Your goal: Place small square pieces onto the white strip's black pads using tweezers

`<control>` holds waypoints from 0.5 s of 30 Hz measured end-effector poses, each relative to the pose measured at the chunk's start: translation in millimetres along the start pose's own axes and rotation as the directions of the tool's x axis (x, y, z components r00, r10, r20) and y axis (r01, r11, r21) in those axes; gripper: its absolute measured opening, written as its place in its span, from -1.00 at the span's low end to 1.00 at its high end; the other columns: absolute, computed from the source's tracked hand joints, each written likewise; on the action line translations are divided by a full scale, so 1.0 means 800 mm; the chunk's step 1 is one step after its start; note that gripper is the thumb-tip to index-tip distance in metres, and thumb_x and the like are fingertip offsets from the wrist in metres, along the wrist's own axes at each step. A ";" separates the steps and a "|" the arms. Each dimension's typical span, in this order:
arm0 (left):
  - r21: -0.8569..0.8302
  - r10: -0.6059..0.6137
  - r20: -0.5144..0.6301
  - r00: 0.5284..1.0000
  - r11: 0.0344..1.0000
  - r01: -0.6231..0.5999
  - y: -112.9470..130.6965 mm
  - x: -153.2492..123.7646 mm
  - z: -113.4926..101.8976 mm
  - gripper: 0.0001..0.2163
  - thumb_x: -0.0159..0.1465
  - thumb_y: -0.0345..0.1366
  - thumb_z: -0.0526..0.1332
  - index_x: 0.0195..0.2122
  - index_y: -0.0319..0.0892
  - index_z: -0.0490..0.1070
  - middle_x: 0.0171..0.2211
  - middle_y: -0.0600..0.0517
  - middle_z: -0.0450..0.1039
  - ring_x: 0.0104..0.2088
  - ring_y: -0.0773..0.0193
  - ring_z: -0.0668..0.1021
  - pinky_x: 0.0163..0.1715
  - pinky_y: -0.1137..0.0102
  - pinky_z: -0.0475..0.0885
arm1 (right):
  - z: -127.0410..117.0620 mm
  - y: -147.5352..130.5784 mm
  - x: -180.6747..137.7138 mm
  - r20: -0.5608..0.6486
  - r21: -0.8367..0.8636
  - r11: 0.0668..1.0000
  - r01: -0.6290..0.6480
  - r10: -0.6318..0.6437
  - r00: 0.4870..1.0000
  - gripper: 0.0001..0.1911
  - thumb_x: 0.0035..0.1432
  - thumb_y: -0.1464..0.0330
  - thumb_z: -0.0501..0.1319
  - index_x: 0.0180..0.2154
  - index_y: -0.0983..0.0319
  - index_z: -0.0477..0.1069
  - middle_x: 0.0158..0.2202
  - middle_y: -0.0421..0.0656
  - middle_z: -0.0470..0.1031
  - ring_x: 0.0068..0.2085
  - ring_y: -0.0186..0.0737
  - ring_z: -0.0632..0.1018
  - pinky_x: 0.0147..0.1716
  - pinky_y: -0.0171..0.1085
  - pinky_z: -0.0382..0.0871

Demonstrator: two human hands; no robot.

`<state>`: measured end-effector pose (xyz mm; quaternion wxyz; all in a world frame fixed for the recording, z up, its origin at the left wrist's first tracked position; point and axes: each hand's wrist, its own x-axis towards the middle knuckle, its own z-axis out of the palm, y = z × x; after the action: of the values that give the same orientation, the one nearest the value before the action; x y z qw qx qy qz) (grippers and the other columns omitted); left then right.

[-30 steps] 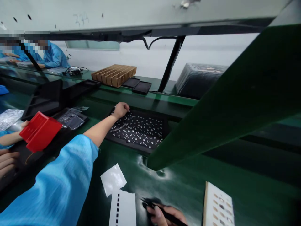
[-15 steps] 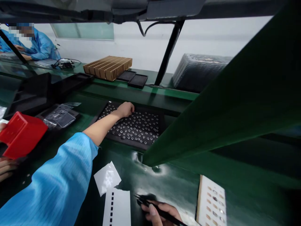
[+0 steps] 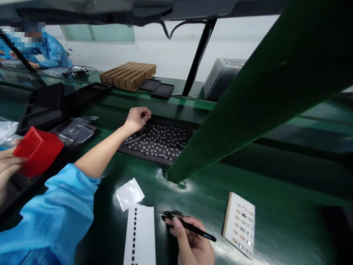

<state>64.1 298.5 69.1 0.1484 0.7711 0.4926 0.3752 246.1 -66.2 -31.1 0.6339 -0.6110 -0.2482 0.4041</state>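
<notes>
Currently, left hand [image 3: 139, 117]: stretched out ahead, fingers curled together above the far left part of the black tray; whether they pinch anything, or touch the tray, I cannot tell.
Black tray [image 3: 151, 159]: beneath and to the right of the left hand, set with scattered small white-outlined pieces [image 3: 162, 141].
Right hand [image 3: 193, 235]: well apart from the left and nearer the body, clamped on black tweezers.
Black tweezers [image 3: 197, 230]: lying across the right fingers, points aimed left; whether the points meet is too small to tell.
White strip [image 3: 146, 235]: just left of the right hand, bearing one row of black squares.
Glossy white sheet [image 3: 129, 194]: beyond the strip, meeting its far end, between the two hands.
White board [image 3: 239, 224]: right of the right hand, with rows of oval marks.
Green post [image 3: 220, 125]: slanting up from the bench beyond the right hand.
Red box [image 3: 41, 151]: left of the left forearm, in a neighbour's hand [image 3: 9, 165].
Cardboard divider grid [image 3: 128, 75]: on the ledge beyond the left hand.
</notes>
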 end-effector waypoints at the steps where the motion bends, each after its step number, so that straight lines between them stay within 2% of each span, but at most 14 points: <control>1: -0.001 -0.007 -0.034 0.999 1.000 0.007 0.008 -0.023 -0.020 -0.86 0.31 -0.40 0.29 -0.20 -0.29 0.66 -0.26 -0.07 0.68 -0.22 0.18 0.65 -0.15 0.36 0.49 | -0.003 -0.002 0.001 0.026 -0.029 1.000 -0.003 0.004 1.000 -0.52 0.12 0.01 0.57 -0.21 0.21 0.49 -0.35 -0.03 0.74 -0.37 -0.04 0.76 -0.35 -0.22 0.66; 3: -0.007 -0.028 -0.109 0.994 1.000 0.027 0.021 -0.078 -0.064 -0.85 0.32 -0.32 0.33 -0.19 -0.25 0.66 -0.25 -0.04 0.68 -0.23 0.20 0.65 -0.16 0.36 0.50 | -0.009 -0.005 0.003 0.071 -0.087 0.996 -0.004 0.010 0.997 -0.50 0.09 -0.01 0.57 -0.23 0.22 0.50 -0.36 -0.01 0.74 -0.40 -0.05 0.76 -0.37 -0.23 0.67; 5: -0.034 -0.081 -0.233 0.969 0.997 0.075 0.028 -0.145 -0.111 -0.83 0.30 -0.23 0.38 -0.18 -0.22 0.65 -0.24 -0.02 0.68 -0.26 0.22 0.65 -0.19 0.37 0.52 | -0.014 -0.006 0.005 0.067 -0.110 0.994 -0.005 0.013 0.998 -0.46 0.04 -0.02 0.60 -0.23 0.22 0.49 -0.36 -0.03 0.75 -0.43 -0.08 0.75 -0.40 -0.27 0.65; 7: -0.041 -0.177 -0.387 0.905 0.984 0.175 0.030 -0.217 -0.154 -0.78 0.30 -0.16 0.41 -0.15 -0.19 0.63 -0.27 0.00 0.66 -0.29 0.23 0.64 -0.23 0.38 0.54 | -0.016 -0.004 0.005 0.045 -0.107 0.994 0.000 0.005 0.999 -0.46 0.02 0.00 0.62 -0.22 0.21 0.49 -0.36 -0.06 0.75 -0.43 -0.13 0.75 -0.40 -0.33 0.64; 9: 0.011 -0.281 -0.474 0.835 0.946 0.325 0.030 -0.288 -0.191 -0.80 0.32 -0.15 0.38 -0.13 -0.13 0.60 -0.29 0.02 0.63 -0.29 0.22 0.64 -0.25 0.35 0.56 | -0.017 -0.002 0.005 0.047 -0.103 0.994 0.019 -0.014 0.999 -0.48 0.03 0.03 0.63 -0.22 0.21 0.50 -0.36 -0.09 0.74 -0.44 -0.17 0.74 -0.40 -0.36 0.63; 10: 0.050 -0.324 -0.481 0.815 0.917 0.395 0.029 -0.320 -0.208 -0.83 0.32 -0.16 0.37 -0.14 -0.10 0.59 -0.31 0.02 0.62 -0.28 0.19 0.64 -0.24 0.32 0.57 | -0.017 -0.001 0.004 0.055 -0.104 0.994 0.033 -0.027 0.998 -0.49 0.04 0.05 0.63 -0.21 0.22 0.50 -0.36 -0.10 0.74 -0.44 -0.18 0.74 -0.41 -0.36 0.62; 12: 0.111 -0.390 -0.443 0.807 0.870 0.481 0.026 -0.374 -0.238 -0.92 0.31 -0.21 0.36 -0.20 -0.03 0.58 -0.32 0.00 0.60 -0.24 0.11 0.64 -0.21 0.24 0.61 | -0.016 -0.001 0.004 0.070 -0.093 0.994 0.061 -0.054 0.996 -0.50 0.05 0.08 0.64 -0.20 0.23 0.50 -0.35 -0.11 0.73 -0.44 -0.18 0.74 -0.42 -0.36 0.62; 15: 0.154 -0.437 -0.359 0.825 0.844 0.514 0.019 -0.421 -0.278 -0.96 0.24 -0.24 0.35 -0.35 0.03 0.53 -0.35 -0.05 0.57 -0.21 -0.01 0.63 -0.14 0.11 0.64 | -0.013 -0.002 0.003 0.069 -0.055 0.994 0.097 -0.093 0.993 -0.48 0.03 0.08 0.65 -0.21 0.25 0.50 -0.37 -0.13 0.70 -0.41 -0.14 0.76 -0.41 -0.35 0.63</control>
<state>-165.8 -32.8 82.3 0.0626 0.5661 0.7296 0.3786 256.3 -69.8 -31.6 0.6258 -0.6027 -0.3098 0.3862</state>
